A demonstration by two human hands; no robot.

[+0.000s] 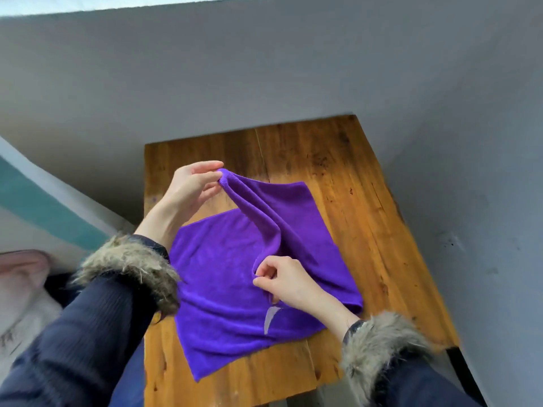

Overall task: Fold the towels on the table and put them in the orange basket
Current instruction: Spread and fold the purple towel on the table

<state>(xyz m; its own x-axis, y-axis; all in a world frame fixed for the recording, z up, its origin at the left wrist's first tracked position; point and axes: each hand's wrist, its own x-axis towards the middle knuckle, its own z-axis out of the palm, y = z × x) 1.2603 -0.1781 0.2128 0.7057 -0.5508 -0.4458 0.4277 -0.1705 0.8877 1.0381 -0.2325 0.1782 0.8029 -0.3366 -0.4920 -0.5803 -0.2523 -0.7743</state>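
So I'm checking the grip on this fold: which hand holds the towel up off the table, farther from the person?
The left hand. Its fingers pinch a corner of the purple towel raised above the table; the right hand pinches lower and nearer.

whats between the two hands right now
In the head view, a raised ridge of the purple towel spans the gap: the left hand pinches its far end and the right hand pinches its near end, above the wooden table.
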